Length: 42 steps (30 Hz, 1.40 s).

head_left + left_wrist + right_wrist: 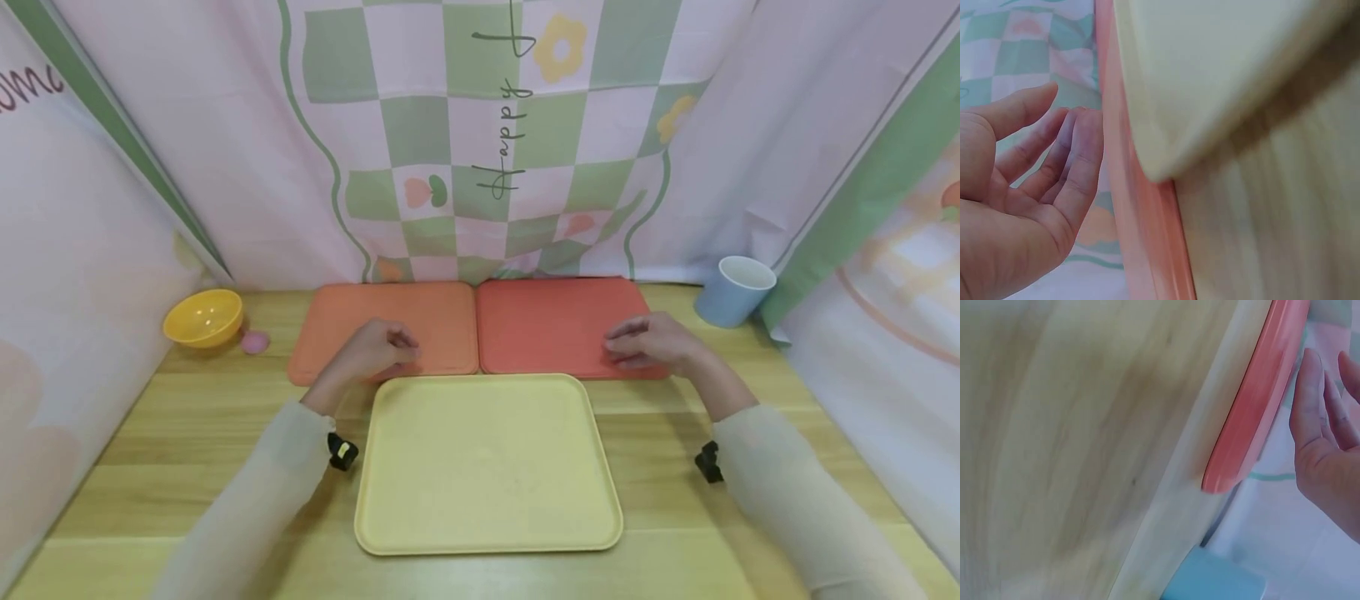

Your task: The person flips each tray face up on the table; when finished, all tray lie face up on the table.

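Note:
In the head view my left hand (372, 350) hovers over the orange tray (442, 321), fingers loosely bent with nothing between them. Over the right part of the red tray (543, 325) is my right hand (651, 342), its fingers slightly curved and holding nothing. A pale yellow tray (487, 467) lies in front of both, nearer to me. The left wrist view shows the left hand (1035, 175) with thumb and fingertips apart. In the right wrist view the right hand (1329, 437) is partly cut off by the frame edge, beside the red tray (1247, 419).
A yellow bowl (204, 319) stands at the back left, with a small pink object (255, 342) next to it. At the back right is a light blue cup (733, 292). Printed cloth (487, 142) hangs behind the wooden table (667, 467) and at both sides.

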{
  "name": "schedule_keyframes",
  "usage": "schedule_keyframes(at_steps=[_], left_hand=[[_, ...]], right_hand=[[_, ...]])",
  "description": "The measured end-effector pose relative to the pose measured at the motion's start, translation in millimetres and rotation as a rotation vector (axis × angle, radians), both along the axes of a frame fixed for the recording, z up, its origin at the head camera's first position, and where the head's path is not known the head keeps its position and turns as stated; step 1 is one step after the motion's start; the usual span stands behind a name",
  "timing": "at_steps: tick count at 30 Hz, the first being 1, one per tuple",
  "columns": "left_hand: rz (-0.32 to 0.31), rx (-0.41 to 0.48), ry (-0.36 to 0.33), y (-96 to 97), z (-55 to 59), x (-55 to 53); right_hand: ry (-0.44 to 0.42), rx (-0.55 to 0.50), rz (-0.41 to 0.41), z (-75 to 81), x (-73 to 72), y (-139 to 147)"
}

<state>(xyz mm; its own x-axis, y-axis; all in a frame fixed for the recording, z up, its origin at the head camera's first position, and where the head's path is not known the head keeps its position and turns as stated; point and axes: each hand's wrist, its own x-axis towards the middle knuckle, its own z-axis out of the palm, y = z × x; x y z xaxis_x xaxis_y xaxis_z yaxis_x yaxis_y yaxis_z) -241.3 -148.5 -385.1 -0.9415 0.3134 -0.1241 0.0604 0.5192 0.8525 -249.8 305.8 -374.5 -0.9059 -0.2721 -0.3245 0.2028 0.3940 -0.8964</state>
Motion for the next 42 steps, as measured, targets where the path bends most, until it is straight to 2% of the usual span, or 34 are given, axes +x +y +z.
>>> schedule_keyframes(at_steps=[3,6,13,22,30,37,42], left_hand=[[-0.028,-0.016,0.044,7.9,0.3,-4.6],[-0.038,-0.014,0.058,14.9,0.9,-8.5],[-0.009,0.019,0.008,29.7,5.5,-17.0],[0.018,0.063,-0.044,48.1,3.9,-31.4],[0.001,0.148,-0.072,69.2,0.7,-41.9],[-0.013,0.179,-0.121,83.2,-8.4,-46.4],[0.001,0.182,-0.162,87.8,-11.1,-47.9]], right_hand=[[-0.009,-0.012,-0.033,0.0,-3.0,8],[-0.014,-0.031,-0.063,0.1,-5.3,16],[-0.013,-0.081,-0.138,1.3,-11.0,33],[-0.03,-0.136,-0.211,1.4,-18.8,48],[-0.043,-0.084,-0.238,0.3,-22.4,60],[-0.044,-0.071,-0.241,0.2,-26.5,65],[-0.058,-0.045,-0.242,-2.0,-27.7,67]])
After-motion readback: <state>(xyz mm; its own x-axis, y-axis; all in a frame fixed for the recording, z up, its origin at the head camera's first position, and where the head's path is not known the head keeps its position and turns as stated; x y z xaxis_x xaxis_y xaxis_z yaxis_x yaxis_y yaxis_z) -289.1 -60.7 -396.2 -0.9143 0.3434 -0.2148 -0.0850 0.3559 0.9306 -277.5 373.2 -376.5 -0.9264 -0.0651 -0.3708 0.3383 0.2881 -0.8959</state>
